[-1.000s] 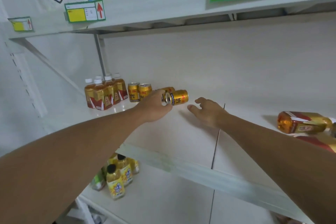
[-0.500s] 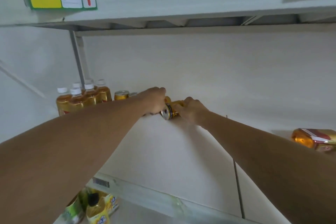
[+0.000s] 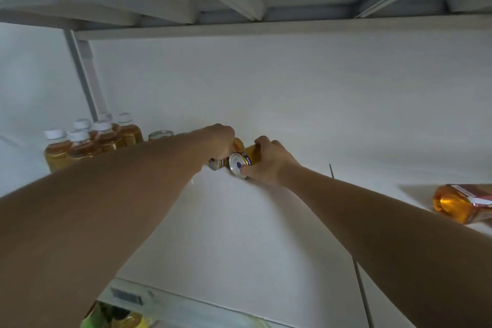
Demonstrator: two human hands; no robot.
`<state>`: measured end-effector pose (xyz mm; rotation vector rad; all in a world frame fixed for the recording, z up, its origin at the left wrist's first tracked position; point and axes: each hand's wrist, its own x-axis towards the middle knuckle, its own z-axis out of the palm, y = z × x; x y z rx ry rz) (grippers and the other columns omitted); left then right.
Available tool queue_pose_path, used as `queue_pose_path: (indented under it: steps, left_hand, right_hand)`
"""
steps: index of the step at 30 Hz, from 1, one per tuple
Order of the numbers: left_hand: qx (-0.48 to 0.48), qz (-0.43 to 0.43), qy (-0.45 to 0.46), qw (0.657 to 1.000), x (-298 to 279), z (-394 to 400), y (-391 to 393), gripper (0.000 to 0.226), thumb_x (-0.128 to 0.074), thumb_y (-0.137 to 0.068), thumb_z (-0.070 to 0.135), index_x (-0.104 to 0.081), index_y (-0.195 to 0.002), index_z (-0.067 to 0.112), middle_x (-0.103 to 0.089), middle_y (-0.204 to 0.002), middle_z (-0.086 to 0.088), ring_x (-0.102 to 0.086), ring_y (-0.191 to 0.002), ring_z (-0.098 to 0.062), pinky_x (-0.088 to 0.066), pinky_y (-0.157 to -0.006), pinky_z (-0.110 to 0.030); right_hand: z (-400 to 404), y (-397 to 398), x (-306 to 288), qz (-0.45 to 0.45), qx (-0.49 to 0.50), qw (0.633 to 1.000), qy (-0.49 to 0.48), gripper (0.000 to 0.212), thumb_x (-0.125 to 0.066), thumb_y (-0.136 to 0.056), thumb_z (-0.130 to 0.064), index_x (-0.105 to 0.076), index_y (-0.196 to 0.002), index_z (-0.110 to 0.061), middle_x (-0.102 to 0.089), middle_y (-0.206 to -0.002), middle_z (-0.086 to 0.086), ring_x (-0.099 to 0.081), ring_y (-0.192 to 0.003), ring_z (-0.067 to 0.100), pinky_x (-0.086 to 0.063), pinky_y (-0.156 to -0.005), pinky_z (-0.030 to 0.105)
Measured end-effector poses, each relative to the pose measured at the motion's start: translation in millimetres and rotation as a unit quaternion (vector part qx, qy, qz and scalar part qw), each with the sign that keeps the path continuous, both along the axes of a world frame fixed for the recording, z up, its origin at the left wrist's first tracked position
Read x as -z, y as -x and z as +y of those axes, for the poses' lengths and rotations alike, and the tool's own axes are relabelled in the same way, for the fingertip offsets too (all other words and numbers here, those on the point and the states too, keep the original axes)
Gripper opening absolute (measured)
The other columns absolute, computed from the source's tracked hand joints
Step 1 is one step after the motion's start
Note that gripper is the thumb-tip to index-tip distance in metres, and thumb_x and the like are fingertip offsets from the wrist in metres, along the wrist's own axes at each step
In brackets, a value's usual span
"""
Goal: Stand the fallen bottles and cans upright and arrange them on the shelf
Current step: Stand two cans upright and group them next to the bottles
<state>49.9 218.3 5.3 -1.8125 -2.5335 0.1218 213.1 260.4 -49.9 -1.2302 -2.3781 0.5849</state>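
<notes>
Two gold cans lie on their sides mid-shelf. My right hand grips one gold can, its silver end facing me. My left hand is closed over the other gold can, which is mostly hidden under my fingers. At the far left several amber tea bottles with white caps stand upright, with an upright can beside them. A fallen amber bottle with a red label lies at the right edge of the white shelf.
The upper shelf's underside hangs low overhead. A metal upright rises behind the standing bottles. Below the shelf's front rail, yellow and green bottles on the lower shelf show partly.
My right hand has closed on a lying can that it was only reaching for a second ago. My view has moved in closer and tilted up.
</notes>
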Motion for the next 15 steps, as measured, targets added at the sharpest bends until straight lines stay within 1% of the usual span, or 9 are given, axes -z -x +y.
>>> queue_pose_path:
  steps: [1, 3, 5, 6, 9, 11, 12, 13, 15]
  left_hand:
    - [-0.002, -0.001, 0.003, 1.000, -0.2, 0.3, -2.3, 0.019, -0.066, -0.098, 0.019, -0.071, -0.112, 0.008, -0.077, -0.086, -0.007, -0.067, -0.072, -0.023, -0.056, -0.072, -0.033]
    - [0.004, 0.016, 0.006, 1.000, 0.5, 2.1, -8.3, 0.018, -0.072, -0.093, 0.028, -0.069, -0.094, 0.010, -0.072, -0.072, -0.003, -0.065, -0.066, -0.023, -0.055, -0.070, -0.031]
    - [0.003, 0.012, -0.004, 1.000, 2.4, 2.7, -15.7, 0.029, -0.076, -0.092, 0.036, -0.060, -0.079, 0.016, -0.067, -0.070, -0.003, -0.064, -0.067, -0.023, -0.053, -0.068, -0.032]
    - [-0.001, 0.006, -0.009, 1.000, 3.2, 2.1, -19.4, 0.032, -0.076, -0.092, 0.038, -0.057, -0.077, 0.017, -0.065, -0.072, -0.004, -0.065, -0.070, -0.024, -0.051, -0.067, -0.031]
    - [-0.003, -0.007, -0.026, 1.000, 6.2, -2.7, -29.6, 0.037, -0.074, -0.093, 0.044, -0.055, -0.083, 0.014, -0.060, -0.079, -0.004, -0.065, -0.081, -0.027, -0.045, -0.065, -0.031]
    - [0.000, -0.015, -0.030, 0.999, 6.9, -10.4, -37.2, 0.039, -0.073, -0.094, 0.048, -0.058, -0.095, 0.013, -0.058, -0.084, -0.004, -0.065, -0.086, -0.027, -0.042, -0.060, -0.030]
    - [0.000, -0.020, -0.031, 0.999, 7.3, -14.3, -41.0, 0.040, -0.072, -0.095, 0.050, -0.057, -0.098, 0.013, -0.057, -0.085, -0.004, -0.064, -0.086, -0.027, -0.039, -0.057, -0.030]
    - [-0.001, -0.026, -0.035, 0.999, 7.6, -18.6, -45.1, 0.042, -0.071, -0.095, 0.052, -0.057, -0.097, 0.013, -0.056, -0.084, -0.003, -0.062, -0.084, -0.026, -0.037, -0.055, -0.030]
    - [-0.008, -0.045, -0.048, 0.998, 8.3, -27.2, -54.4, 0.046, -0.071, -0.093, 0.055, -0.053, -0.086, 0.014, -0.058, -0.083, -0.004, -0.060, -0.077, -0.023, -0.036, -0.053, -0.031]
  right_hand:
    - [0.7, -5.4, -1.8, -0.003, -0.009, 1.000, 0.007, 0.090, -0.076, -0.067, -0.062, -0.043, -0.143, -0.027, -0.048, -0.124, 0.002, -0.057, -0.107, 0.025, -0.048, -0.083, 0.036]
    - [3.0, -19.2, -4.9, -0.008, -0.030, 0.999, 0.016, 0.091, -0.079, -0.069, -0.056, -0.041, -0.147, -0.028, -0.050, -0.126, 0.001, -0.056, -0.109, 0.024, -0.047, -0.085, 0.035]
    - [4.6, -34.6, -8.4, -0.013, -0.051, 0.998, 0.020, 0.090, -0.082, -0.074, -0.051, -0.039, -0.150, -0.027, -0.052, -0.130, 0.002, -0.055, -0.110, 0.022, -0.044, -0.086, 0.032]
    - [4.7, -42.4, -10.7, -0.016, -0.060, 0.998, 0.024, 0.089, -0.082, -0.076, -0.048, -0.039, -0.150, -0.027, -0.053, -0.131, 0.001, -0.055, -0.111, 0.021, -0.044, -0.087, 0.031]
    - [2.7, -66.2, -19.0, -0.027, -0.081, 0.995, 0.043, 0.084, -0.083, -0.078, -0.044, -0.040, -0.149, -0.029, -0.059, -0.128, -0.002, -0.060, -0.112, 0.021, -0.050, -0.094, 0.033]
    - [-0.7, -83.9, -23.0, -0.027, -0.095, 0.993, 0.069, 0.083, -0.082, -0.073, -0.043, -0.041, -0.144, -0.033, -0.062, -0.123, -0.004, -0.063, -0.109, 0.021, -0.053, -0.094, 0.034]
    - [-2.3, -93.0, -23.9, -0.024, -0.101, 0.992, 0.078, 0.081, -0.080, -0.069, -0.043, -0.042, -0.140, -0.035, -0.063, -0.121, -0.005, -0.064, -0.107, 0.020, -0.054, -0.093, 0.034]
    - [-3.5, -102.1, -24.1, -0.021, -0.105, 0.991, 0.085, 0.078, -0.079, -0.067, -0.043, -0.044, -0.136, -0.037, -0.064, -0.120, -0.005, -0.065, -0.107, 0.021, -0.054, -0.094, 0.035]
    - [-5.4, -118.3, -24.3, -0.012, -0.112, 0.988, 0.101, 0.069, -0.080, -0.073, -0.037, -0.046, -0.132, -0.038, -0.065, -0.122, -0.003, -0.066, -0.110, 0.023, -0.054, -0.100, 0.040]
